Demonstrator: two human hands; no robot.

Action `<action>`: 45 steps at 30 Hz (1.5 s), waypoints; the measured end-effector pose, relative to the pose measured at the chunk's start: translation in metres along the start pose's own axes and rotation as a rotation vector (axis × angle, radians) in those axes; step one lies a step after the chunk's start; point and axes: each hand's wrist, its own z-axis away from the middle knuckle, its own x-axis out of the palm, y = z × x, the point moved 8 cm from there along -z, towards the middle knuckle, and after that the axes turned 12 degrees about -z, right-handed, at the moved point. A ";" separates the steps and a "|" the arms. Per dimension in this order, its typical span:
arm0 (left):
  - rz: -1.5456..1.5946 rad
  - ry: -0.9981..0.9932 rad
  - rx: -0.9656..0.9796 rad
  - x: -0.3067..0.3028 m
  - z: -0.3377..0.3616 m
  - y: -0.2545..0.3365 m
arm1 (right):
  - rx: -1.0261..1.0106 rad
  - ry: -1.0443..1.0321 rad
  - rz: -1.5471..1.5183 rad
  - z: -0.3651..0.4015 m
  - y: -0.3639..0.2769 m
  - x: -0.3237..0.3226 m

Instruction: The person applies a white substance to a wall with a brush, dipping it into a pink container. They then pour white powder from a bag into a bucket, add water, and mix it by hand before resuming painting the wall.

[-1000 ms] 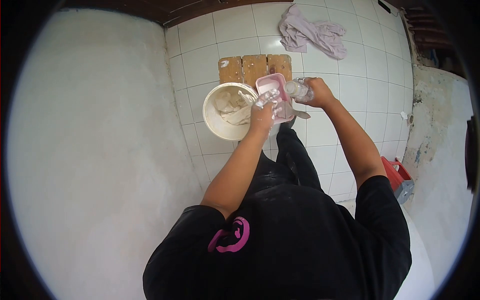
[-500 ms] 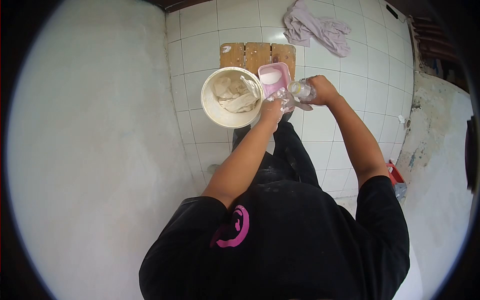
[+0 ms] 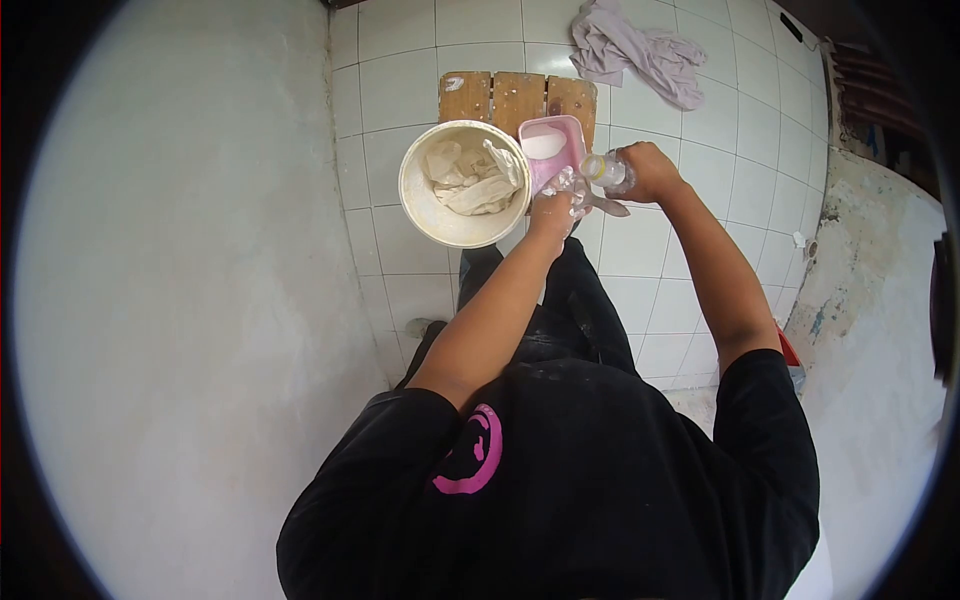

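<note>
My left hand, smeared with white paste, is closed at the near edge of a pink plastic tub. A flat grey scraper blade juts out to the right from its fingers; the handle is hidden. White material lies in the tub. My right hand is wrapped round a clear bottle, tilted with its open mouth toward the tub and my left hand. Left of the tub, a round white bucket contains crumpled off-white material.
Bucket and tub are at the near side of a low wooden stool on white floor tiles. A crumpled pale cloth lies beyond it. A bare plastered wall rises on the left; a red object is low at right.
The view has shifted slightly, so the stool, bucket and tub appear higher. Both hands keep their grips, and the bottle stays tilted beside the tub.
</note>
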 end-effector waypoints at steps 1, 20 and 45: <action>0.002 0.001 -0.001 0.000 0.000 0.000 | 0.004 -0.009 0.006 -0.001 0.001 0.001; 0.033 0.104 -0.039 0.003 -0.002 0.011 | 0.069 -0.084 0.062 -0.007 -0.001 0.001; 0.087 0.104 -0.116 0.007 -0.001 0.018 | 0.062 -0.048 0.061 -0.018 0.000 -0.004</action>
